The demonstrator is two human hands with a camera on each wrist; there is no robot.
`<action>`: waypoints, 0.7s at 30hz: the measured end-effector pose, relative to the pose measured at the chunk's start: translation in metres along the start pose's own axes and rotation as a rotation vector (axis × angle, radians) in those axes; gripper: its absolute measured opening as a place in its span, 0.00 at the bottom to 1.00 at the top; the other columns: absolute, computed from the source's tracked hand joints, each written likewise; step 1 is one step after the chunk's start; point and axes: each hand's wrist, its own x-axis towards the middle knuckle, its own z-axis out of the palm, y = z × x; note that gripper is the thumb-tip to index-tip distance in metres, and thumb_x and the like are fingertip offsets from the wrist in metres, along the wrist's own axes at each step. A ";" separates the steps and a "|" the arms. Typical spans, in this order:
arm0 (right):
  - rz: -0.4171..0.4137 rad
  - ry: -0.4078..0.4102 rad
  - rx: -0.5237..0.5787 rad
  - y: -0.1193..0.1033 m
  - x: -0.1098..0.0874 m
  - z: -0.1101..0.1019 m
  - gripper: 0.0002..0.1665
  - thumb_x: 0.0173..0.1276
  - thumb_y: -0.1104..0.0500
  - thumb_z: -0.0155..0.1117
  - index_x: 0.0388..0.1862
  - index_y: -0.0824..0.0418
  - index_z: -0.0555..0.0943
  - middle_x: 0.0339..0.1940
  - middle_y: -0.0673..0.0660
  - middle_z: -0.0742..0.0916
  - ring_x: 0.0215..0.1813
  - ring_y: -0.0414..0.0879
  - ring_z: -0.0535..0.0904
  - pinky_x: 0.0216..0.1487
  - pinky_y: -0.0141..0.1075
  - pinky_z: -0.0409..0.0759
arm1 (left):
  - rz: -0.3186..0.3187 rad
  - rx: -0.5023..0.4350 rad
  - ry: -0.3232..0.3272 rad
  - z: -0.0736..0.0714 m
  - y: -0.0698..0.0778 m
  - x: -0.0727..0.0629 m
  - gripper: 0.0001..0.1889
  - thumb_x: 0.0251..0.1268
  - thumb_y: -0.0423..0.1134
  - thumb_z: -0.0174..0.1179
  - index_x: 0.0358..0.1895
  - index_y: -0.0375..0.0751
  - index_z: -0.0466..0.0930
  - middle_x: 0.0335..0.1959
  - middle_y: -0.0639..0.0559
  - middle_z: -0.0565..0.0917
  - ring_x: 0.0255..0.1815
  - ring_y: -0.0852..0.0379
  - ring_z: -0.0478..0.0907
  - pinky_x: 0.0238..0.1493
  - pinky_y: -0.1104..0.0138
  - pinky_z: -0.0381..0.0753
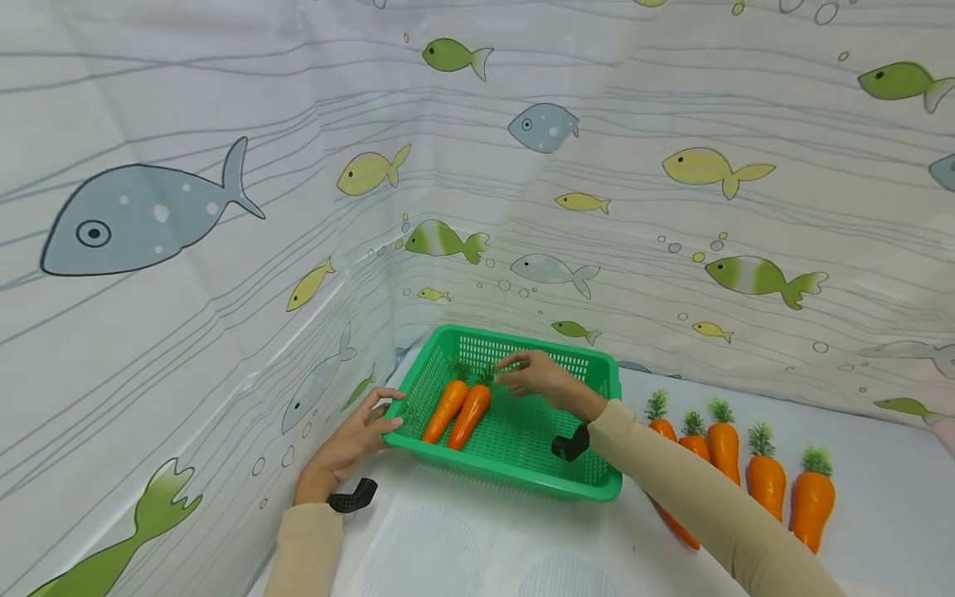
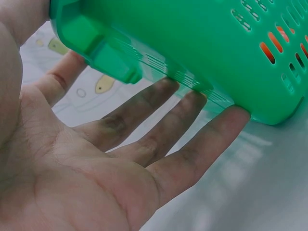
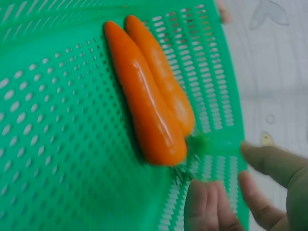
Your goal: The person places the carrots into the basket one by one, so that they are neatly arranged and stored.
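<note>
A green plastic basket [image 1: 515, 423] with slotted walls holds two orange carrots, a left one [image 1: 446, 410] and a right one [image 1: 470, 416], lying side by side with green tops toward the far wall. At the basket's left end, my left hand [image 1: 361, 435] holds the rim; in the left wrist view its fingers [image 2: 183, 159] touch the outer wall from below. Above the inside of the basket, my right hand [image 1: 540, 375] hovers near the carrot tops, with nothing in its fingers. In the right wrist view, its fingers [image 3: 207, 204] are loosely bent and apart from the carrots [image 3: 149, 106].
Several more carrots with leafy tops [image 1: 767, 477] lie on the white table [image 1: 888, 497] to the right of the basket, partly behind my right forearm. A fish-patterned sheet [image 1: 642, 240] hangs at the back and left, close to the basket.
</note>
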 end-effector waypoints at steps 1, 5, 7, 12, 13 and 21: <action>-0.016 -0.002 -0.010 0.000 -0.004 -0.005 0.28 0.73 0.62 0.69 0.67 0.70 0.74 0.61 0.66 0.80 0.63 0.71 0.76 0.63 0.59 0.77 | 0.001 -0.001 -0.002 0.000 0.000 0.000 0.26 0.76 0.36 0.59 0.71 0.42 0.60 0.82 0.35 0.36 0.82 0.35 0.36 0.63 0.49 0.73; -0.074 0.012 -0.051 -0.001 -0.023 -0.029 0.30 0.74 0.58 0.69 0.69 0.69 0.73 0.59 0.65 0.81 0.62 0.70 0.77 0.61 0.57 0.79 | 0.009 -0.008 -0.003 0.000 -0.002 0.001 0.26 0.77 0.35 0.59 0.71 0.42 0.60 0.82 0.35 0.36 0.81 0.36 0.38 0.62 0.49 0.73; -0.092 0.036 -0.059 -0.003 -0.034 -0.043 0.30 0.74 0.57 0.69 0.69 0.68 0.73 0.58 0.65 0.81 0.59 0.68 0.79 0.58 0.54 0.81 | 0.008 -0.011 -0.007 0.000 -0.003 0.001 0.26 0.77 0.35 0.59 0.71 0.42 0.60 0.82 0.35 0.36 0.81 0.36 0.38 0.61 0.50 0.74; -0.116 0.101 -0.099 -0.002 -0.065 -0.076 0.32 0.73 0.55 0.70 0.70 0.68 0.73 0.57 0.66 0.81 0.55 0.61 0.82 0.56 0.52 0.82 | -0.002 -0.016 -0.006 0.000 -0.003 0.002 0.26 0.77 0.35 0.59 0.71 0.42 0.59 0.82 0.35 0.38 0.80 0.34 0.42 0.61 0.49 0.74; -0.120 0.114 -0.108 -0.001 -0.072 -0.083 0.32 0.73 0.54 0.70 0.70 0.67 0.73 0.57 0.66 0.81 0.56 0.61 0.82 0.56 0.53 0.82 | -0.003 -0.013 -0.005 0.000 -0.003 0.002 0.26 0.77 0.35 0.59 0.71 0.42 0.59 0.82 0.35 0.38 0.80 0.34 0.42 0.62 0.49 0.74; -0.135 0.226 -0.180 0.019 -0.136 -0.129 0.34 0.75 0.48 0.67 0.71 0.65 0.71 0.62 0.68 0.79 0.57 0.59 0.81 0.54 0.46 0.84 | -0.009 0.006 -0.011 0.000 0.001 0.002 0.27 0.77 0.37 0.59 0.72 0.42 0.59 0.82 0.34 0.37 0.80 0.32 0.41 0.63 0.46 0.73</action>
